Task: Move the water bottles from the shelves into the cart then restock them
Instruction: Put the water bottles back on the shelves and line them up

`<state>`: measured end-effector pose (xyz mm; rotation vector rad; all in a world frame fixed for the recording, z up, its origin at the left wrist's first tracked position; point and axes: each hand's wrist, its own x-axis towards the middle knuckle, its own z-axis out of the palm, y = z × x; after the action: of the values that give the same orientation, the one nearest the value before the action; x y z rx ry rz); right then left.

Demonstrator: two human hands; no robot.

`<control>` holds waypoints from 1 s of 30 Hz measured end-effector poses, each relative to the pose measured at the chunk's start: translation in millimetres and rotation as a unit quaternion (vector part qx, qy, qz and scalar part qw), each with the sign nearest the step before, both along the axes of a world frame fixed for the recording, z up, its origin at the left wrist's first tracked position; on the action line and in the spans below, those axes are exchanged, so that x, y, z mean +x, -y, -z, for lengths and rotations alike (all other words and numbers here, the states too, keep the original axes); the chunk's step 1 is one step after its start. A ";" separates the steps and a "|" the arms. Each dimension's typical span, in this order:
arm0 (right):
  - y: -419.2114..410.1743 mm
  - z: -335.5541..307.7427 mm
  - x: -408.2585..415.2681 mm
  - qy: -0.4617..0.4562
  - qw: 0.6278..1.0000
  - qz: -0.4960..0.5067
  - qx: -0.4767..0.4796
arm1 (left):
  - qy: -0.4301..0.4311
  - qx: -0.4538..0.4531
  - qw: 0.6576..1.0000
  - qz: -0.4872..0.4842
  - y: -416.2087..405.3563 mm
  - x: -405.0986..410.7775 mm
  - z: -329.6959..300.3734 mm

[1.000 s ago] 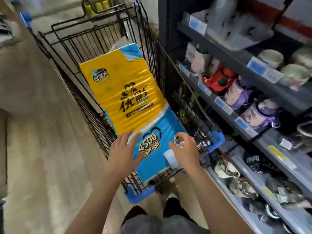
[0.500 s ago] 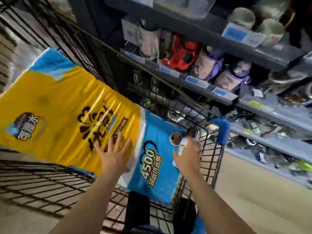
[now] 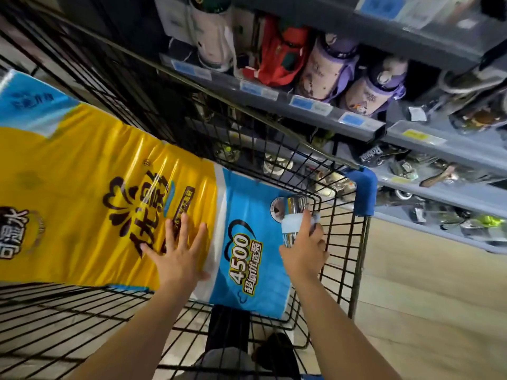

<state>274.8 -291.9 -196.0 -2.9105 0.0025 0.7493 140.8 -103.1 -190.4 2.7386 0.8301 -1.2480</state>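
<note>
1. Water bottle [image 3: 295,220], clear-bodied with a pale band and a shiny top, is in the right hand [image 3: 303,252], whose fingers are curled round its lower part.
2. It is held over the near right corner of the cart [image 3: 359,242], just inside the black wire wall and close to the blue plastic corner guard [image 3: 362,192].
3. Its top tilts away from the person, and its body partly overlaps the blue end of the tissue pack [image 3: 104,201]; whether they touch cannot be told.
4. The left hand [image 3: 178,256] has its fingers straight and spread, palm flat on the pack where the yellow part meets the white and blue.
5. The cart holds this large yellow and blue pack, which lies lengthways and fills most of the basket.
6. Beyond the cart's right side stand grey shelves [image 3: 365,133] with blue and yellow price tags on their front edges.
7. On the upper shelf sit purple-capped bottles [image 3: 373,89], a red one [image 3: 282,53] and a white one [image 3: 214,37], close together.
8. The lower shelves carry small dark packaged goods, too blurred to identify.
</note>
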 end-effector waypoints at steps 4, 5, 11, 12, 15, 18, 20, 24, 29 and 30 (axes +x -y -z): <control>-14.1 -2.8 -31.0 -0.033 0.997 -0.064 0.034 | -0.004 0.004 1.000 -0.003 0.1 -0.2 3.0; -17.1 -3.0 -37.5 -0.037 0.995 -0.077 0.044 | -0.004 0.004 1.000 -0.003 0.0 0.1 3.5; -23.5 -3.2 -45.1 -0.048 0.992 -0.095 0.071 | 0.005 0.004 1.000 -0.012 -1.3 -0.5 8.9; -23.1 -3.5 -43.3 -0.049 0.992 -0.082 0.087 | 0.009 0.006 1.000 -0.011 -1.3 -0.2 9.0; -20.4 -9.1 -42.8 -0.048 0.988 -0.047 0.140 | 0.011 0.012 1.000 -0.008 0.0 0.7 7.6; -15.1 -26.5 -45.5 -0.021 0.975 -0.034 0.218 | 0.008 0.026 1.000 -0.006 5.7 4.0 0.9; -9.6 -46.1 -44.8 -0.001 0.965 -0.047 0.258 | 0.013 0.028 0.999 -0.019 10.3 10.4 -8.1; 14.5 -92.4 -36.0 0.034 0.935 -0.082 0.343 | 0.201 -0.080 0.964 -0.154 27.2 30.2 -33.9; 70.3 -150.4 -13.5 0.069 0.857 -0.061 0.507 | 0.523 -0.228 0.806 -0.154 99.4 55.8 -105.6; 84.9 -161.4 -7.7 0.080 0.841 -0.063 0.531 | 0.554 -0.255 0.779 -0.147 120.2 59.8 -120.6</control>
<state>267.1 -376.8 -34.6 -1.8826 -0.4675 0.3223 200.5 -223.3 -69.8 2.1459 0.5690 0.2686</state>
